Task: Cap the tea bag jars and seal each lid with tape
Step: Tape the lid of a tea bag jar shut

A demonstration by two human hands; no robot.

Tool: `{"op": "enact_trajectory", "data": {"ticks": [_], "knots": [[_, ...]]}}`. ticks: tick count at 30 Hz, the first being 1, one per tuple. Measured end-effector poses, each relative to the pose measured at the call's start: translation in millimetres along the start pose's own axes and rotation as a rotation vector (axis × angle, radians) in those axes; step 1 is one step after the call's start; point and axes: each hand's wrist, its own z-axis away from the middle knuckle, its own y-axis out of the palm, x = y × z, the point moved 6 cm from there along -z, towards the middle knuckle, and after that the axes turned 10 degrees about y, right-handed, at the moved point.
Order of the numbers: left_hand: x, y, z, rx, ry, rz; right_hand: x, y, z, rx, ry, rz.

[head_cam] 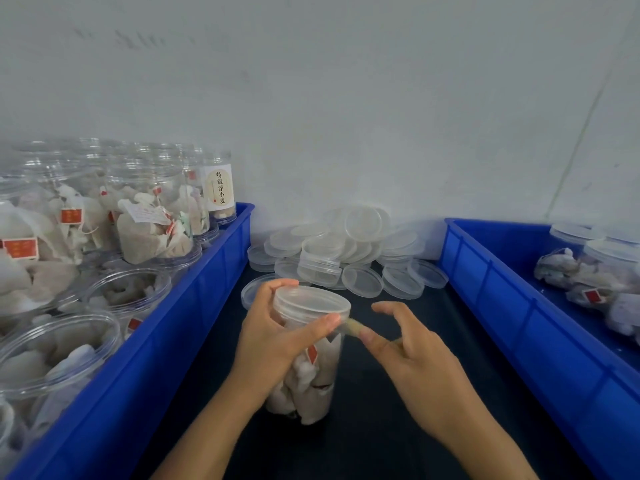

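On the dark table between two blue bins, the left hand [273, 336] grips the capped tea bag jar [306, 362] while the right hand [412, 355] pinches a tape strip [351, 325] at its lid [311, 303].

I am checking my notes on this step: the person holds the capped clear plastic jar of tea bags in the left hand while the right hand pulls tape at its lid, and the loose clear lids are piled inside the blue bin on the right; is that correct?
Not quite. The head view shows the loose clear lids piled on the dark table between the two blue bins, not inside the right blue bin. The rest holds: the left hand holds the capped clear plastic jar while the right hand pulls tape at its lid.
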Motion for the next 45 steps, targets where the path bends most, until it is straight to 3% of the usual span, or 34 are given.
{"op": "enact_trajectory", "data": {"ticks": [6,12,21,26,34,40,45], "knots": [[-0.2,7.2,0.5,0.077,-0.035,0.124,-1.6,-15.4,-2.8,-0.114,-0.054,0.189],[2.2,13.0,0.9,0.165,-0.103,0.297,0.3,-12.0,-4.1,-0.054,-0.107,0.188],[12.6,20.7,5.3,0.272,-0.185,0.357,1.4,-6.6,-4.3,-0.075,-0.172,0.192],[8.8,17.2,4.2,0.322,-0.135,0.273,1.6,-2.0,-1.0,-0.086,-0.158,0.143],[-9.8,20.9,7.9,0.137,0.085,0.002,11.5,4.1,9.4,-0.328,-0.167,0.216],[-9.1,12.0,3.5,0.038,0.142,-0.083,20.1,20.6,11.8,-0.260,-0.235,0.229],[-1.5,2.7,-2.7,0.051,0.090,-0.017,22.8,13.9,12.5,-0.323,-0.290,0.200]]}}
